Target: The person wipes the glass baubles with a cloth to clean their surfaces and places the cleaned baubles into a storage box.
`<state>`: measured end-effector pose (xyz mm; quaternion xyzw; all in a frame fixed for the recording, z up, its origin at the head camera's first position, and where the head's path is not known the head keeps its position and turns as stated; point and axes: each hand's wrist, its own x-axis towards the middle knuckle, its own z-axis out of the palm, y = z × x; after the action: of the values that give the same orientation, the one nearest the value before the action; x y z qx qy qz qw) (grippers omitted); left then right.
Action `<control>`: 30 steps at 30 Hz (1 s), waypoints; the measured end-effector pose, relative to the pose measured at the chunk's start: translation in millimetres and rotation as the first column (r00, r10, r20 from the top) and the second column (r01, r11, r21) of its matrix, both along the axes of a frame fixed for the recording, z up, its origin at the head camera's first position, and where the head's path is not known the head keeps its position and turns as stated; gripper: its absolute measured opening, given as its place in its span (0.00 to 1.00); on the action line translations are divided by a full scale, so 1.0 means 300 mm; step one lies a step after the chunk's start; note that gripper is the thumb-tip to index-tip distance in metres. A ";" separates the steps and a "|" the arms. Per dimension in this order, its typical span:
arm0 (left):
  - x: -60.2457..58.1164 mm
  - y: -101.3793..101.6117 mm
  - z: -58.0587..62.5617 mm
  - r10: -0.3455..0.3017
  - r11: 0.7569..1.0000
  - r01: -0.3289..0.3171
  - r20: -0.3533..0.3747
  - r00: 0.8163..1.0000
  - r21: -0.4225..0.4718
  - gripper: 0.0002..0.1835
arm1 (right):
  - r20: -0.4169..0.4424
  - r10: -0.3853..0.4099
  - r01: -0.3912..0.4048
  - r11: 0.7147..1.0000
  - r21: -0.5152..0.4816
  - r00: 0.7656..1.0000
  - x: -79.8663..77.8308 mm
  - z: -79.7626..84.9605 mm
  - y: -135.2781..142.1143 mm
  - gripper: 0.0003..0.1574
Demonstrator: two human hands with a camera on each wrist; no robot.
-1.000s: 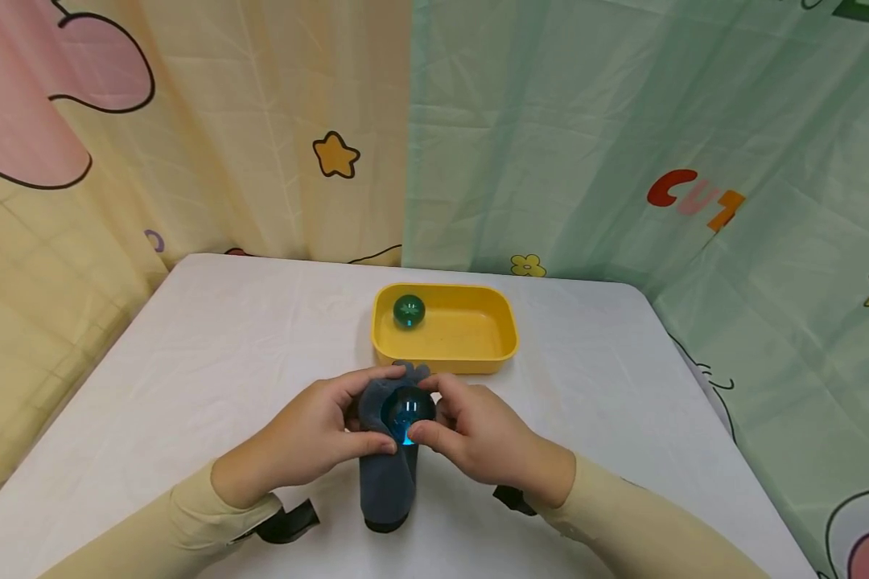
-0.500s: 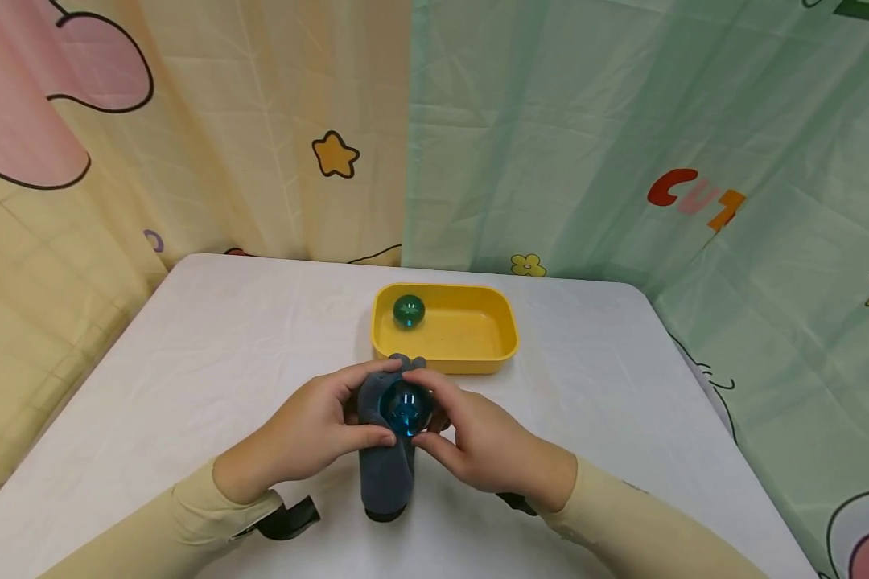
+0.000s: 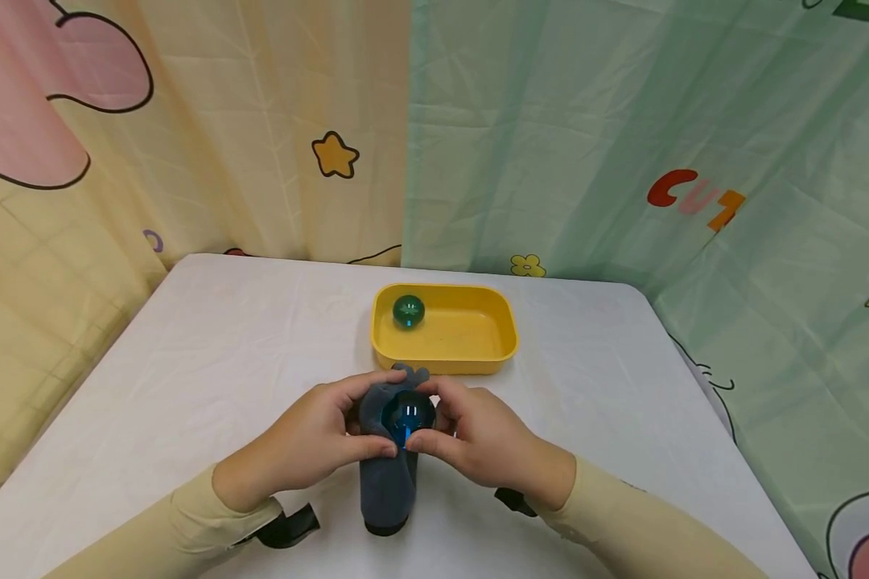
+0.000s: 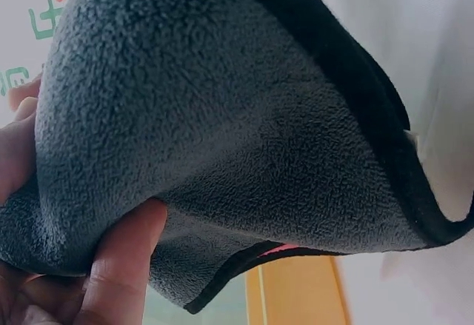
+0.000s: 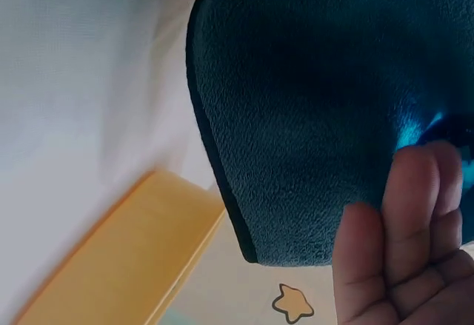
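In the head view a clear blue ball (image 3: 409, 414) sits against a dark grey plush cloth (image 3: 387, 490) held above the table. My left hand (image 3: 315, 434) grips the cloth from the left, thumb in front and fingers mostly behind it. My right hand (image 3: 478, 430) pinches the ball from the right between thumb and fingers. The left wrist view is filled by the cloth (image 4: 222, 118) with its black edging, pinched by left fingers (image 4: 126, 266). In the right wrist view, right fingers (image 5: 411, 206) lie by the ball, mostly out of frame.
Just beyond the hands, a yellow tray (image 3: 507, 338) stands on the white-covered table (image 3: 261, 322). A green clear ball (image 3: 409, 311) lies at its left end. Patterned curtains (image 3: 550, 121) hang behind and beside the table.
Both hands, with cloth and ball, rise slightly by the middle frame and come back down now. The right thumb and fingers shift on the ball. Tray and green ball stay put.
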<state>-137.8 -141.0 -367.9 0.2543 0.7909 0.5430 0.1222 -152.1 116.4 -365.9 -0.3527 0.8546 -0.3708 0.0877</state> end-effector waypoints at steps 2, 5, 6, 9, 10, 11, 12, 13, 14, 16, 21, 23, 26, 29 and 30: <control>0.001 0.001 -0.002 0.002 1.000 -0.002 -0.001 1.000 -0.006 0.40 | 0.010 -0.005 0.005 1.000 0.008 1.000 0.002 -0.003 -0.002 0.32; 0.001 0.000 -0.006 0.016 0.999 -0.017 -0.020 1.000 -0.027 0.40 | 0.029 0.002 -0.002 1.000 0.027 1.000 0.004 -0.001 -0.004 0.35; 0.001 -0.001 -0.006 0.022 0.999 -0.023 -0.026 0.999 -0.036 0.40 | 0.031 0.009 -0.010 0.999 0.034 0.999 0.005 0.001 -0.004 0.38; 0.000 -0.003 -0.008 0.033 0.998 -0.035 -0.040 0.999 -0.050 0.41 | 0.012 0.024 -0.025 0.996 0.085 1.000 0.009 0.011 -0.004 0.45; 0.000 -0.004 -0.008 0.035 0.998 -0.037 -0.040 0.999 -0.053 0.41 | 0.001 0.031 -0.031 0.995 0.099 1.000 0.010 0.014 -0.003 0.46; 0.000 -0.004 -0.008 0.037 0.998 -0.039 -0.039 0.999 -0.054 0.41 | -0.012 0.035 -0.034 0.993 0.113 0.999 0.012 0.018 -0.004 0.48; 0.000 -0.004 -0.007 0.040 0.998 -0.042 -0.034 0.999 -0.055 0.41 | -0.027 0.039 -0.036 0.992 0.125 0.999 0.013 0.020 -0.005 0.49; 0.000 -0.004 -0.006 0.039 0.998 -0.041 -0.031 0.999 -0.051 0.41 | -0.039 0.041 -0.035 0.990 0.135 0.998 0.014 0.022 -0.005 0.50; 0.000 -0.004 -0.005 0.037 0.998 -0.038 -0.027 0.999 -0.047 0.41 | -0.052 0.044 -0.036 0.990 0.140 0.998 0.015 0.023 -0.005 0.50; 0.001 -0.004 -0.004 0.029 0.999 -0.029 -0.017 0.999 -0.037 0.41 | -0.069 0.050 -0.041 0.990 0.134 0.996 0.015 0.024 -0.004 0.49; 0.002 -0.004 0.000 0.009 1.000 -0.009 -0.009 1.000 -0.013 0.41 | -0.087 0.068 -0.058 0.993 0.104 0.994 0.013 0.023 0.002 0.46; 0.003 -0.004 0.001 0.003 1.000 -0.003 -0.009 1.000 -0.009 0.40 | -0.080 0.065 -0.057 0.994 0.092 0.995 0.013 0.024 0.005 0.45; 0.005 -0.004 0.001 -0.009 1.000 0.009 0.001 1.000 0.003 0.39 | -0.056 0.060 -0.056 0.996 0.069 0.997 0.012 0.021 0.007 0.41; 0.007 -0.002 -0.002 -0.020 1.000 0.020 0.011 1.000 0.015 0.40 | -0.026 0.037 -0.036 0.998 0.045 0.999 0.008 0.013 0.004 0.29; 0.007 -0.001 -0.003 -0.024 1.000 0.024 0.013 1.000 0.018 0.40 | -0.017 0.028 -0.027 0.999 0.037 0.999 0.007 0.010 0.002 0.25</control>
<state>-135.8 -141.4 -368.7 0.2610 0.7822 0.5501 0.1316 -149.9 117.2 -362.8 -0.3661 0.8571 -0.3505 0.0918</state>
